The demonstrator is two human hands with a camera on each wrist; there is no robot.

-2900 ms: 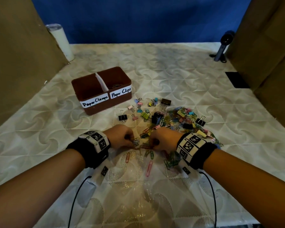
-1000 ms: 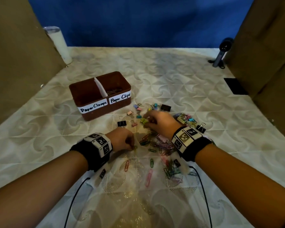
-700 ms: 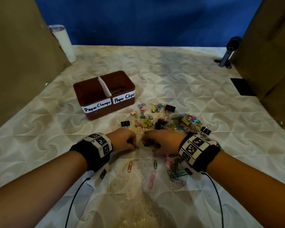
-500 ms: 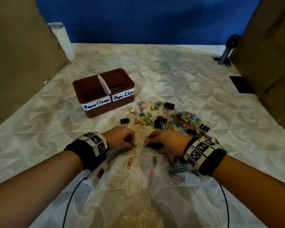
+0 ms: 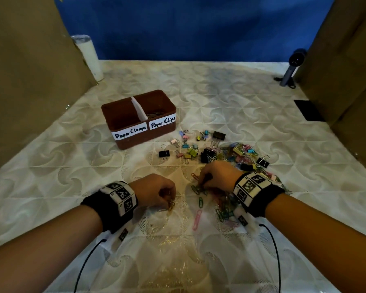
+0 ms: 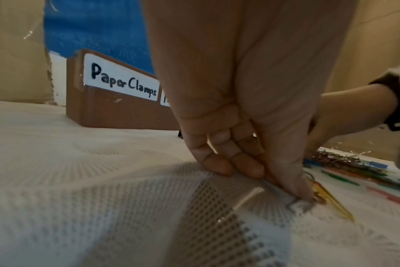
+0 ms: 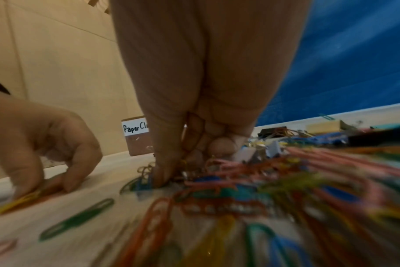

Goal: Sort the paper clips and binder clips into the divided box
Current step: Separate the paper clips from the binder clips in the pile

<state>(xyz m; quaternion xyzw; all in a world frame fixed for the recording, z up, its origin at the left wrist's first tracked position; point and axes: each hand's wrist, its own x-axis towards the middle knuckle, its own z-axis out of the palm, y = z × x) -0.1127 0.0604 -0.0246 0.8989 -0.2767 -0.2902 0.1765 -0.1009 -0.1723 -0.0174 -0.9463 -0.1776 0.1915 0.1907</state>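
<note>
Barely started: our left hand (image 5: 156, 192) pinches yellow wire paper clips (image 5: 171, 206), right hand (image 5: 217, 176) pinches from multicoloured clip pile (image 5: 226, 157); brown divided box (image 5: 123, 108) holds few clips.

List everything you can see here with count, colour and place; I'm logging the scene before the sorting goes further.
divided box: one, brown, left of centre, labelled Paper Clamps and Paper Clips; a few clips in the right compartment
binder clips: many, black and pastel, scattered right of the box
black binder clip: one, apart, left of that scatter
paper clips: many, mixed colours, heaped under the right wrist
pink paper clip: one, loose, nearest the viewer
tumbler: one, white, far left corner
handheld device: one, grey, far right corner
black patch: one, right edge
table cover: one, cream, patterned
left hand: pinches yellow paper clips
right hand: fingers curled into the paper clip heap
</note>
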